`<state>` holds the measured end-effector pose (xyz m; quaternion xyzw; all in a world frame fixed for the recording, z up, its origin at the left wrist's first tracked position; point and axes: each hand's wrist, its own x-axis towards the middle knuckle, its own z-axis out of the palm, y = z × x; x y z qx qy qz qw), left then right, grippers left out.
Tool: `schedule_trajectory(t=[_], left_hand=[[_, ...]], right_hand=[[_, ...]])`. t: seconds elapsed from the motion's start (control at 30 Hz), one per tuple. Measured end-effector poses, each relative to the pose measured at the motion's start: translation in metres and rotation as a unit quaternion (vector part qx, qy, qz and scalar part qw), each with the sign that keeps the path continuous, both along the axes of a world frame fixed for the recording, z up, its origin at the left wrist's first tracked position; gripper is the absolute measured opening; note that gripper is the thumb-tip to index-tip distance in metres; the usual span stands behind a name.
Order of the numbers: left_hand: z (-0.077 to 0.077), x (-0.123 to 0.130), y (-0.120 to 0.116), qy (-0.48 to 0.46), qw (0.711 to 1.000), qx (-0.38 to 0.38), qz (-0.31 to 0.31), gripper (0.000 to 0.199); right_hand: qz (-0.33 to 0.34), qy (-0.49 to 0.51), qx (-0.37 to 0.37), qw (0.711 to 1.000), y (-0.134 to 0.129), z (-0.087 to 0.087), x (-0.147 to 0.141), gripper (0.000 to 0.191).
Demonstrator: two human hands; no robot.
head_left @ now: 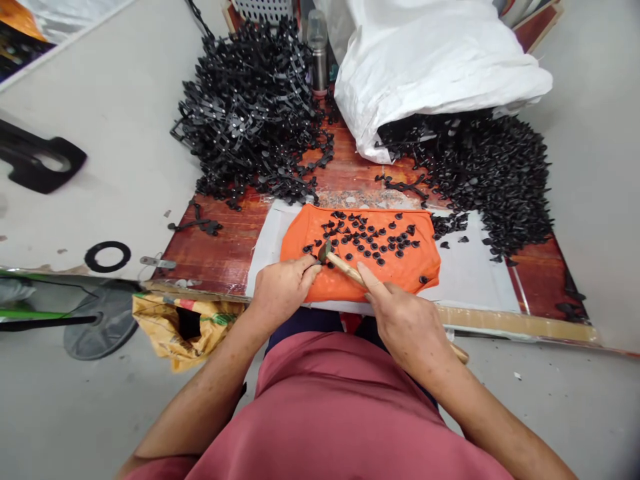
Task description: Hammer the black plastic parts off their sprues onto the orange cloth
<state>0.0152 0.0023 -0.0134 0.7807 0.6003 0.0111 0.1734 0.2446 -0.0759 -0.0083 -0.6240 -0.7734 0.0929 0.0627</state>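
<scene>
My right hand [407,320] is wrapped round the wooden handle of a small hammer [349,269]. The hammer's dark head is over the left part of an orange cloth [423,243], right beside the fingertips of my left hand [283,287]. Those fingers are pinched together at the cloth; a bit of black shows at their tips, too small to make out. Several small black disc-shaped pieces with stems [367,253] are scattered on the cloth, mostly in its upper middle. White sheeting [473,280] lies under the orange cloth.
A tall heap of linked black parts [250,110] stands at the back left. At the right, loose black pieces [510,177] spill from a white sack [440,60]. A metal bottle [319,63] stands between them. A yellow bag [215,333] hangs below the table's front edge.
</scene>
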Motion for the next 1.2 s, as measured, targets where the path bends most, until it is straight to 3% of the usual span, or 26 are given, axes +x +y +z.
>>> schedule_trajectory(t=[0.07,0.13,0.17,0.23,0.3,0.37,0.5,0.63,0.83,0.97,1.03,1.1,1.2], left_hand=[[-0.001,-0.004,-0.001,-0.075,0.997,-0.016,0.027,0.035],[0.001,-0.011,-0.003,-0.230,0.968,-0.068,0.077,0.036],[0.002,-0.014,-0.004,-0.326,0.933,-0.112,0.104,0.037],[0.007,-0.017,-0.007,-0.501,0.826,-0.209,0.150,0.038],[0.013,-0.016,-0.009,-0.612,0.722,-0.272,0.173,0.042],[0.018,-0.011,-0.013,-0.663,0.663,-0.294,0.183,0.047],[0.020,0.006,-0.021,-0.706,0.607,-0.308,0.193,0.045],[0.018,0.017,-0.032,-0.723,0.570,-0.326,0.213,0.037],[0.017,0.022,-0.045,-0.725,0.543,-0.351,0.236,0.033],[0.019,0.018,-0.048,-0.720,0.544,-0.386,0.192,0.035],[0.019,0.009,-0.049,-0.695,0.580,-0.390,0.168,0.044],[0.020,-0.004,-0.050,-0.637,0.668,-0.352,0.157,0.048],[0.024,-0.021,-0.050,-0.477,0.854,-0.151,0.139,0.039]], right_hand=[[0.000,0.048,0.002,0.999,0.001,0.002,0.001,0.063],[-0.013,0.151,0.014,0.988,0.002,0.007,0.004,0.055],[-0.027,0.206,0.019,0.978,0.002,0.010,0.005,0.051],[-0.058,0.302,0.019,0.951,0.003,0.015,0.005,0.040],[-0.075,0.382,0.000,0.921,0.006,0.017,0.000,0.024],[-0.068,0.453,-0.038,0.888,0.008,0.016,-0.009,0.014],[-0.021,0.515,-0.082,0.853,0.012,0.010,-0.032,0.025],[-0.009,0.488,-0.036,0.872,0.014,0.004,-0.043,0.023],[-0.044,0.444,-0.013,0.895,0.011,-0.006,-0.041,0.010],[-0.069,0.447,-0.021,0.892,0.012,-0.011,-0.035,0.014],[-0.084,0.469,-0.037,0.878,0.014,-0.010,-0.030,0.015],[-0.106,0.486,-0.055,0.866,0.017,-0.007,-0.023,0.017],[-0.125,0.499,-0.094,0.852,0.019,0.000,-0.015,0.019]])
